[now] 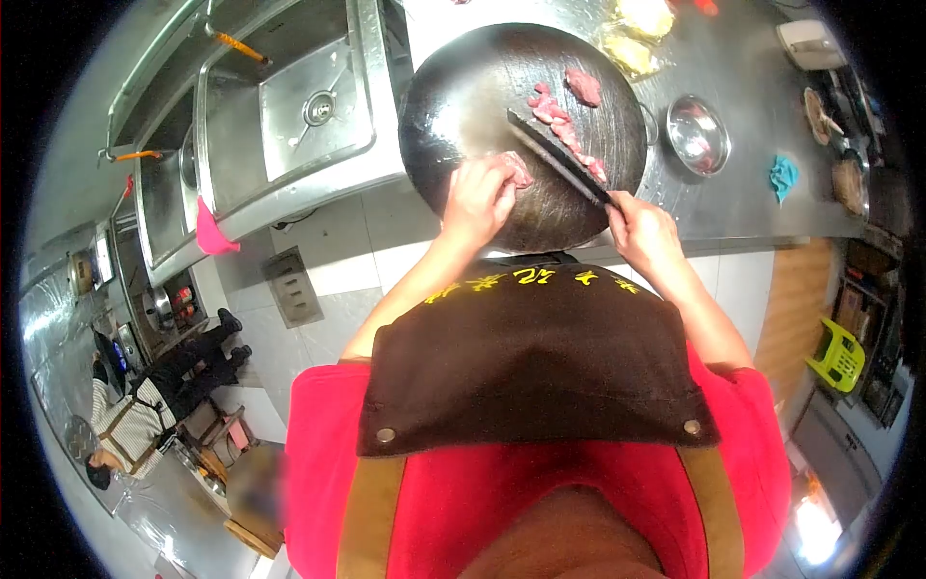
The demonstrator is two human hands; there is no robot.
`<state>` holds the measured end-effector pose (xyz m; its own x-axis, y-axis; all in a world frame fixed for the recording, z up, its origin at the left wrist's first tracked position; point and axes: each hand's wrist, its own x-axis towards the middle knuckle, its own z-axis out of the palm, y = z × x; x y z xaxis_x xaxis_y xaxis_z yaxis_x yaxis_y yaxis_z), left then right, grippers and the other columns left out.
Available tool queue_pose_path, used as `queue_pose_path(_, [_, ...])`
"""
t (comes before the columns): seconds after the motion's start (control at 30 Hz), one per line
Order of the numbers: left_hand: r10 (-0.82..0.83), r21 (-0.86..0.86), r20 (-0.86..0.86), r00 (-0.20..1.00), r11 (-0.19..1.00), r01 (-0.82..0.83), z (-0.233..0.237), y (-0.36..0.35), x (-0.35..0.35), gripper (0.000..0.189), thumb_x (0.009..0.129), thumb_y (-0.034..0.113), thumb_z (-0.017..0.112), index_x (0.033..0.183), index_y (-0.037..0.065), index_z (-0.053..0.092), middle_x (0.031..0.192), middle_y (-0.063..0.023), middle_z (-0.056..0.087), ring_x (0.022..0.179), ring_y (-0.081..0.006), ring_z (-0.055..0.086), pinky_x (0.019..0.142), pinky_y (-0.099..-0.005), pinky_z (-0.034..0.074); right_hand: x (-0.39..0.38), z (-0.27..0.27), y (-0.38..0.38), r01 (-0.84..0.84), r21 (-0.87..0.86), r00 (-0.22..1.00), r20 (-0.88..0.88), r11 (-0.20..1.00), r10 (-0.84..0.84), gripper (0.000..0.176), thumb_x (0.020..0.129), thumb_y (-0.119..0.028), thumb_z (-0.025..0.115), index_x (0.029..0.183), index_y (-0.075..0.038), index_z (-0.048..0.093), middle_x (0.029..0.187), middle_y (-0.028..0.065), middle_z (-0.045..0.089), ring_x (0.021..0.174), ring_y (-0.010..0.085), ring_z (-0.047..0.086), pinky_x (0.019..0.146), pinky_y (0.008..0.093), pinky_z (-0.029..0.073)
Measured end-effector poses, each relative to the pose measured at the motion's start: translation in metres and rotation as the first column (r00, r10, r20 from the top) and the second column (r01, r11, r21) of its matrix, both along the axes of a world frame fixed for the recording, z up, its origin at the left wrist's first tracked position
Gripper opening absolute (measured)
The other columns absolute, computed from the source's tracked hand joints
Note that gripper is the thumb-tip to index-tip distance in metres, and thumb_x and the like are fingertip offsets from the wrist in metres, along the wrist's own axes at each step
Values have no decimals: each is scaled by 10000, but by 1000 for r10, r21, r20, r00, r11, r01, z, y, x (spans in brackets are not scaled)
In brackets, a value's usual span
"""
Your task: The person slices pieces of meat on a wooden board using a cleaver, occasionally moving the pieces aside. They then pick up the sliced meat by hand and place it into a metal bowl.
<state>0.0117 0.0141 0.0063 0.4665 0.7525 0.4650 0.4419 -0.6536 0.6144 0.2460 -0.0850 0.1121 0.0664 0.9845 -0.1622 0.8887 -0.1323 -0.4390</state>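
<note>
A large round dark chopping block [453,87] stands before me on the steel counter. My right hand [643,230] is closed round the handle of a cleaver [558,157], whose blade slants up and left across the block. On the block's left part, my left hand [479,200] presses bent fingers on a piece of raw meat [518,170], left of the blade. Beyond the blade lies a row of cut meat pieces [559,122]. A separate chunk of meat [583,87] rests farther back on the block.
A steel bowl [697,135] and a blue cloth [783,178] are on the counter at right. Yellowish food in plastic [637,34] lies behind the block. Steel sinks [318,106] with orange-handled taps stand at left. Another person [135,425] is at a far-left counter.
</note>
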Motion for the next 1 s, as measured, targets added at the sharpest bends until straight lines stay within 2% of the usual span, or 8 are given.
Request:
queue_pose_path(0.07, [55, -31, 37, 998, 998, -53, 9, -4, 4, 215, 742, 49, 714, 944, 106, 666, 1036, -68, 643, 953, -281, 603, 851, -380, 467, 1, 5, -6, -35, 32, 998, -52, 999, 37, 160, 906, -158, 597, 1032, -63, 625, 814, 193, 669, 792, 388, 664, 683, 496, 526])
queue_pose_path(0.17, [3, 4, -118, 993, 1000, -2, 10, -1, 2, 233, 751, 54, 714, 972, 109, 664, 1046, -69, 642, 962, -291, 604, 853, -377, 468, 0, -7, -14, -104, 41, 995, 3, 994, 104, 166, 899, -152, 600, 1038, -63, 624, 804, 199, 665, 785, 395, 664, 672, 489, 534])
queue_pose_path(0.37, [-4, 29, 25, 1000, 1000, 4, 2, 3, 7, 238, 756, 81, 717, 988, 87, 663, 1041, -82, 639, 963, -297, 603, 836, -388, 490, 3, -23, 2, -10, 71, 1000, 30, 997, 8, 137, 903, -150, 597, 1003, -59, 619, 746, 207, 653, 714, 408, 657, 636, 497, 531])
queue_pose_path(0.6, [27, 0, -18, 999, 1000, -27, 2, 1, 5, 200, 734, 75, 709, 919, 57, 635, 956, -106, 609, 907, -324, 588, 820, -401, 495, 7, 3, -5, -210, -39, 974, 85, 977, 212, 144, 903, -138, 562, 1004, -41, 593, 756, 218, 648, 742, 418, 660, 658, 510, 526])
queue_pose_path(0.7, [26, -14, 21, 999, 1000, -25, -6, 3, 3, 181, 731, 70, 700, 892, 52, 621, 927, -119, 593, 891, -336, 580, 816, -411, 493, -3, -2, 16, -238, -160, 961, 102, 958, 256, 127, 877, -117, 528, 933, -10, 567, 753, 234, 645, 747, 430, 660, 657, 514, 529])
queue_pose_path(0.8, [-60, -33, -11, 998, 998, 59, -1, 3, 3, 195, 729, 68, 699, 911, 53, 630, 930, -128, 597, 894, -342, 580, 816, -418, 491, -27, -32, 55, -288, -133, 948, 100, 948, 302, 129, 869, -118, 540, 929, -11, 580, 708, 235, 637, 707, 436, 651, 624, 534, 513])
queue_pose_path(0.93, [-123, 2, -17, 992, 992, 123, -4, 0, 0, 241, 727, 75, 713, 958, 51, 650, 939, -130, 613, 905, -335, 584, 806, -413, 486, -67, -37, 98, -414, 13, 908, 85, 910, 411, 148, 887, -147, 519, 904, -15, 584, 817, 242, 669, 774, 417, 668, 665, 518, 530])
queue_pose_path(1.0, [-125, -2, 31, 992, 992, 125, 9, -3, -2, 202, 732, 63, 714, 927, 52, 662, 944, -131, 642, 866, -319, 612, 795, -396, 498, -64, -34, 95, -359, -26, 931, 61, 933, 359, 146, 892, -154, 546, 931, -27, 607, 872, 215, 679, 805, 401, 672, 689, 496, 538])
